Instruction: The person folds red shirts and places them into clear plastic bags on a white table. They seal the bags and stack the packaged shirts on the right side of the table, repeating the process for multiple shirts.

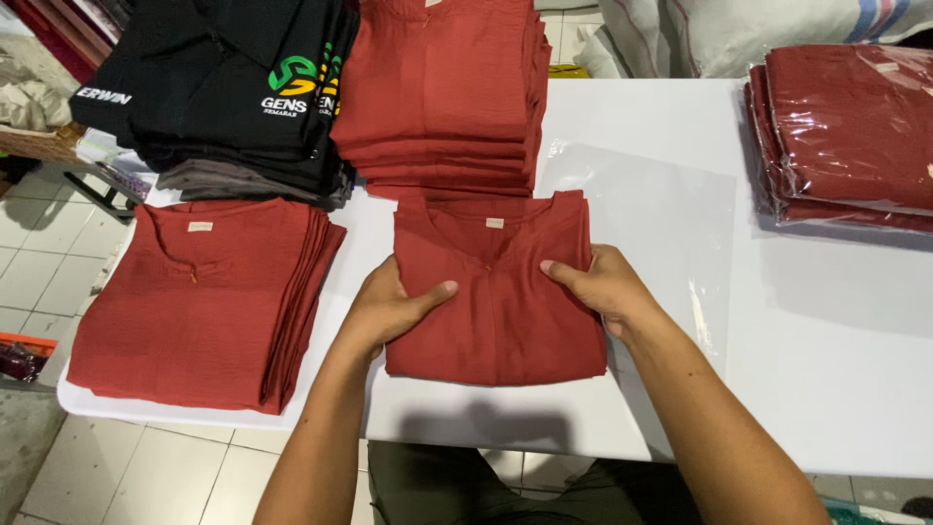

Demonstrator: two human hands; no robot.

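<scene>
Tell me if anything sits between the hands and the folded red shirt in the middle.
Nothing visible: the left hand and right hand already grip the folded red cloth shirt by its sides.

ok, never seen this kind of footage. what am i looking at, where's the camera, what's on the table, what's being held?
There is one picture, from a camera worn on a person's head, looking down at their two bare hands. No machine is involved. The left hand and right hand grip the two sides of a folded rust-red cloth shirt lying flat on a white table. To its left lies a pile of similar folded red shirts, behind it a taller red stack and a stack of black printed shirts. At the right lie an empty clear plastic bag and already bagged red shirts.
</scene>
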